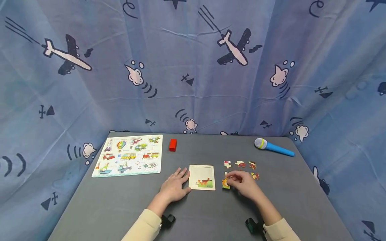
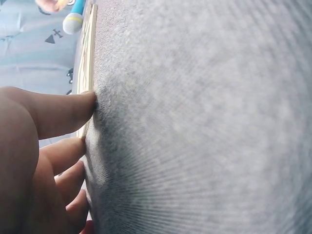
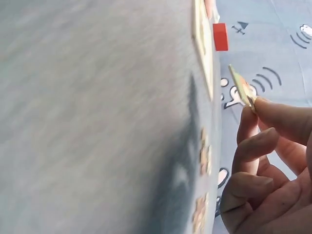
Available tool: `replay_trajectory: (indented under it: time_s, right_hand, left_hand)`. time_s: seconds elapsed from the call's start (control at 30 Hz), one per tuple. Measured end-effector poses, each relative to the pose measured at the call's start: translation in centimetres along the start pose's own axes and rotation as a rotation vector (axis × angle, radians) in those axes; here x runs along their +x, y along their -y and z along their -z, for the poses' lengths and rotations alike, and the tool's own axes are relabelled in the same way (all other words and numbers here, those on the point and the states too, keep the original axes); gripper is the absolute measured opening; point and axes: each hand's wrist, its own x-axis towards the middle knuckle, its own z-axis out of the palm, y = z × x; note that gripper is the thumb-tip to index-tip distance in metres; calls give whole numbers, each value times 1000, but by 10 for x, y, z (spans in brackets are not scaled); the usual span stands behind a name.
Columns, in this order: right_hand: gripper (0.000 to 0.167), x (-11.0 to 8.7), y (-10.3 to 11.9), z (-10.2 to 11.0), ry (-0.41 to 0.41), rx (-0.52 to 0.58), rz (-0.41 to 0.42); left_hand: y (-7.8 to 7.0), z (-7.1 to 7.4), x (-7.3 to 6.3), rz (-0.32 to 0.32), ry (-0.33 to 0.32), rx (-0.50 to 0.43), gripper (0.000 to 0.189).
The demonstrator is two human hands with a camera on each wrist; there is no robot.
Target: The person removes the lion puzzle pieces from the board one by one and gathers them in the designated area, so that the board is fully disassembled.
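My right hand pinches a jigsaw puzzle piece, yellow, orange and green, between thumb and forefinger. In the right wrist view that piece is tilted and raised off the table. Left of it lies a small wooden puzzle tray, its lower right part filled by pieces showing a brown animal on grass. My left hand rests with spread fingers at the tray's left edge; in the left wrist view the thumb touches the edge. Loose puzzle pieces lie beyond the right hand, some partly hidden by it.
A large vehicle picture board lies at the left. Near it stands a red block. A toy microphone with a blue handle lies at the back right. Patterned blue cloth hangs behind the grey table.
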Motion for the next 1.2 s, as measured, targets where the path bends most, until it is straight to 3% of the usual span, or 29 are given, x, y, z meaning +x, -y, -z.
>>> replay_trajectory:
  time_s: [0.53, 0.8, 1.0, 1.2]
  right_hand:
    - [10, -4, -17, 3, 6, -202, 2]
    - [13, -2, -6, 11, -43, -233, -40]
    - [15, 0, 13, 17, -68, -248, 15]
    - [16, 7, 30, 7, -45, -220, 55]
  left_hand:
    - [-1, 0, 1, 12, -2, -10, 70]
    - [-2, -2, 2, 9, -1, -20, 70]
    - [0, -3, 0, 14, -1, -24, 70]
    - [-1, -2, 0, 15, -5, -25, 70]
